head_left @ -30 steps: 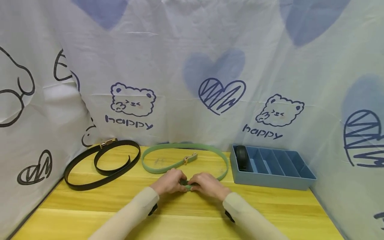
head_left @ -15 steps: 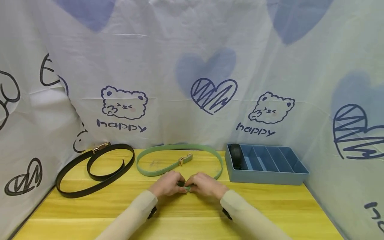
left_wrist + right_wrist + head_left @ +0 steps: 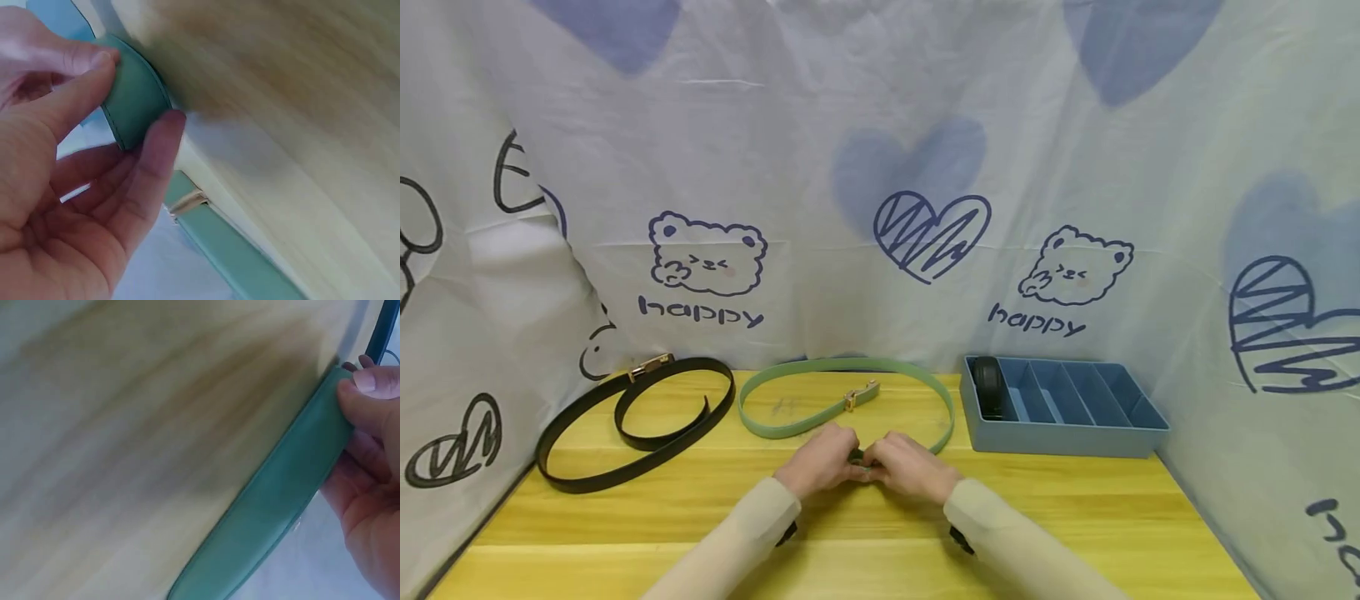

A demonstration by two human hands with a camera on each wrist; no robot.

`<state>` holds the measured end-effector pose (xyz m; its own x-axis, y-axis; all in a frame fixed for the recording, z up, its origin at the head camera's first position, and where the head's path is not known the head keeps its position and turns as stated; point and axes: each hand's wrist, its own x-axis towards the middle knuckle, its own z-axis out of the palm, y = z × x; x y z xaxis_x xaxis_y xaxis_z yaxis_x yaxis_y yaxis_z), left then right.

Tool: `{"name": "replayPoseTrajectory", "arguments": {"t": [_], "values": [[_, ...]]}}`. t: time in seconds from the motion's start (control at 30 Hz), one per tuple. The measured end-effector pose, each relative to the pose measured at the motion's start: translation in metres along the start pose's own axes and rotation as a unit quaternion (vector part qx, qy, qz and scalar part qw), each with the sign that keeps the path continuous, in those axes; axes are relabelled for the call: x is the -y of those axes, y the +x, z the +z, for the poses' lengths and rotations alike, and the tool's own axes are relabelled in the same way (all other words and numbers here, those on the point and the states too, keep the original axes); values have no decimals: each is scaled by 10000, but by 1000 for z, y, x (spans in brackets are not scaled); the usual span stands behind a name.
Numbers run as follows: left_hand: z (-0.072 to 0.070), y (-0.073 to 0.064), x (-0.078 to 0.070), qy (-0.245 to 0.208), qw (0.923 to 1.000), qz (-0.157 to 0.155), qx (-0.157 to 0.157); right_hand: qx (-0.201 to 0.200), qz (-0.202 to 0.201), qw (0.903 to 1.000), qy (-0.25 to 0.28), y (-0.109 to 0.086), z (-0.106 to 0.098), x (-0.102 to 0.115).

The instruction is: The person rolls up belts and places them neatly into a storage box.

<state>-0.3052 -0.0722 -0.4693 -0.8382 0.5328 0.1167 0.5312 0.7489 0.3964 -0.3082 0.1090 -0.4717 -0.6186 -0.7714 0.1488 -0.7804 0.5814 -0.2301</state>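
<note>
A green belt (image 3: 850, 364) stands on its edge in a wide loop on the wooden table, its gold buckle (image 3: 850, 400) inside the loop. Close together at the near side of the loop, both hands work on its other end. My left hand (image 3: 822, 458) pinches a curled piece of that end, seen bent between thumb and fingers in the left wrist view (image 3: 134, 94). My right hand (image 3: 913, 467) pinches the strap between thumb and fingers, with a length of it running out from the grip in the right wrist view. The fingertips hide part of the curl in the head view.
A black belt (image 3: 617, 477) with a gold buckle lies loosely looped at the left. At the right stands a blue divided box (image 3: 1067, 440), with a rolled black belt (image 3: 988, 387) in its leftmost compartment. A printed white cloth (image 3: 820, 292) hangs behind the table.
The head view has turned slightly to the right. Both hands stay together at the green belt's end, and the right hand has closed in on the left, covering more of the curled piece.
</note>
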Motion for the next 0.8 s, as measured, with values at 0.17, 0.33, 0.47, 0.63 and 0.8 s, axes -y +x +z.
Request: {"name": "replayPoseTrajectory", "arguments": {"t": [0.17, 0.33, 0.47, 0.63, 0.8], "values": [[2, 5, 6, -241, 9991, 169, 300, 336, 17, 9994, 76, -5, -4, -9], [2, 8, 12, -472, 9968, 369, 534, 500, -198, 9984, -152, -8, -6, -15], [1, 9, 13, -548, 9951, 408, 714, 373, -413, 9983, -185, -7, -4, -19], [1, 4, 2, -82, 9989, 40, 469, 108, -415, 9988, -238, -7, 1, -20], [3, 2, -7, 385, 9992, -134, 38, -24, -345, 9987, -375, -6, 0, -17]]}}
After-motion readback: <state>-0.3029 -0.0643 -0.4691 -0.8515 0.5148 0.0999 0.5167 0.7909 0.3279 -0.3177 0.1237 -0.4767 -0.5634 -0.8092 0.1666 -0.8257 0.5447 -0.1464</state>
